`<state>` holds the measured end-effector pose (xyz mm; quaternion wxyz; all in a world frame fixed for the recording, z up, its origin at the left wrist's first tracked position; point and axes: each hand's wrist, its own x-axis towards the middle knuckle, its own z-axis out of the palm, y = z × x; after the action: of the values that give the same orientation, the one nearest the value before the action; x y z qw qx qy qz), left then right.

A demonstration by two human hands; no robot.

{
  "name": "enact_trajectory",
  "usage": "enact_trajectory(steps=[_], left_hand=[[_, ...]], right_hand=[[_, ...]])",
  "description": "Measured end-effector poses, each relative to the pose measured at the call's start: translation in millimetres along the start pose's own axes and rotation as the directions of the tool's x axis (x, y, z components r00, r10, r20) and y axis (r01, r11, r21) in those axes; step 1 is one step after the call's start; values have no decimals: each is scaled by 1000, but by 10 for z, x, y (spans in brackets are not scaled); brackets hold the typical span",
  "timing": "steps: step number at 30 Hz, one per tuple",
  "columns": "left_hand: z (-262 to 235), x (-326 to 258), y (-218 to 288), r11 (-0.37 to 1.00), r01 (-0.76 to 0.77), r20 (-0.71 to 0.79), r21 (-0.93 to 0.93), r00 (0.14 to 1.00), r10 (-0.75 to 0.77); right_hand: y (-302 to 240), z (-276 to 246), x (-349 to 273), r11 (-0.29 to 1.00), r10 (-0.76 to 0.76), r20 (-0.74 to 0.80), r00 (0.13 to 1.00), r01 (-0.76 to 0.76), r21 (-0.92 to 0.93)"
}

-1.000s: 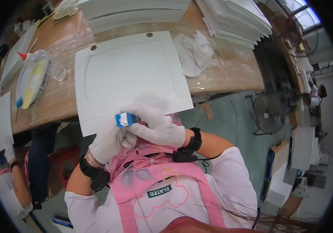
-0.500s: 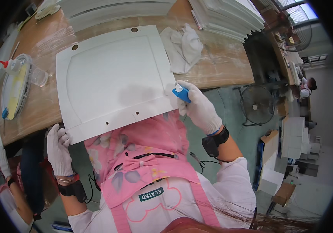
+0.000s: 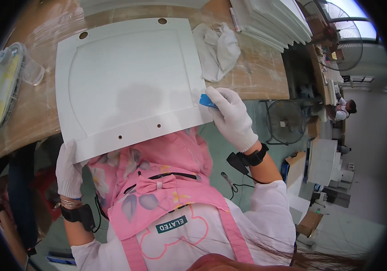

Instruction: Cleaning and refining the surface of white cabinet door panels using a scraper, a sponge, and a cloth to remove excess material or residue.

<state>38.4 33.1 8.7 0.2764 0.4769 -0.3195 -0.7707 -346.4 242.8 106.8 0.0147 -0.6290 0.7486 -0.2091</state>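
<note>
A white panel (image 3: pixel 132 67), with a shallow arched outline and several small holes along its near and far edges, lies on the table and juts over its near side toward my apron. My left hand (image 3: pixel 70 168), in a white knit glove, grips the panel's near left corner. At the right edge, my gloved right hand (image 3: pixel 233 115) pinches a small flat blue tool (image 3: pixel 207 101) against or just over the panel's border. The tool's working end is too small to make out. My right fingers partly hide that edge.
A crumpled white cloth (image 3: pixel 218 49) lies right of the panel. Stacked white panels (image 3: pixel 272 22) stand at the back right. On the left are a tray with a yellow pad (image 3: pixel 4 86) and a clear cup (image 3: pixel 33 72). A floor fan (image 3: pixel 285 122) stands beyond the table.
My left fingers have closed on the panel's corner. The blue tool has tipped and now sits over the panel's right edge. The view has shifted slightly.
</note>
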Motion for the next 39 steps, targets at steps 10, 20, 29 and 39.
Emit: enact_trajectory(steps=[10,20,29,39], left_hand=[[-20,18,0,1000,-1,16,-31,1000,2],[10,18,16,999,-1,29,-33,1000,2],[37,9,-2,999,-11,-20,-34,1000,11],[16,36,1,999,-18,-26,-27,1000,17]], right_hand=[[-90,134,59,982,-41,103,994,59,-177],[-35,200,38,994,-29,50,998,34,-99],[-5,197,3,997,-34,35,999,37,-73],[-6,202,6,994,-48,47,998,53,-98]])
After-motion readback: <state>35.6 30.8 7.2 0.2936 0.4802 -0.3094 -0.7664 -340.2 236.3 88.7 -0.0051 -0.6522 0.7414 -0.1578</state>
